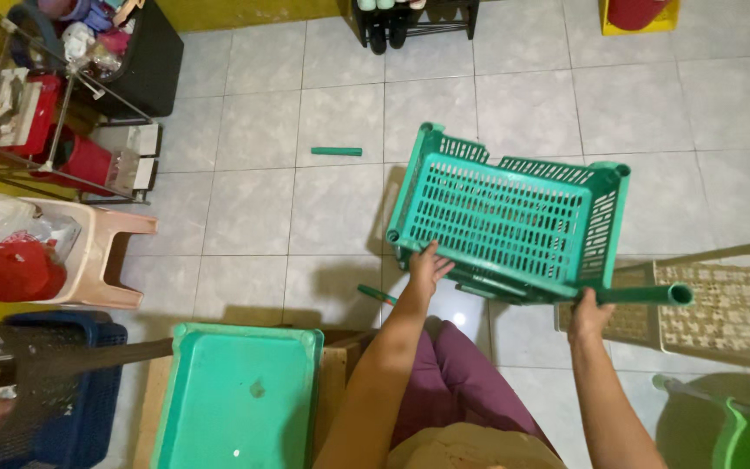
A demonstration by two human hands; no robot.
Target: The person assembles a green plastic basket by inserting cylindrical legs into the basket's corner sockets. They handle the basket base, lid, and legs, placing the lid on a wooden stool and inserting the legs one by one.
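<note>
A person's left hand (428,266) grips the near rim of a green slatted basket (514,217) held above the tiled floor (340,113); the right hand (588,314), at four o'clock, clasps a green tube (644,294).

The green basket (514,217) is looking like moulded plastic, smooth with a slight sheen, its walls slotted. The green tube (644,295) in the right hand (588,317) is showing the same smooth plastic. The flat green tray (240,391) is gleaming faintly, also plastic. The pale floor tiles (340,113) are looking glazed and glossy. The beige stool (722,304) is appearing matt plastic.
</note>
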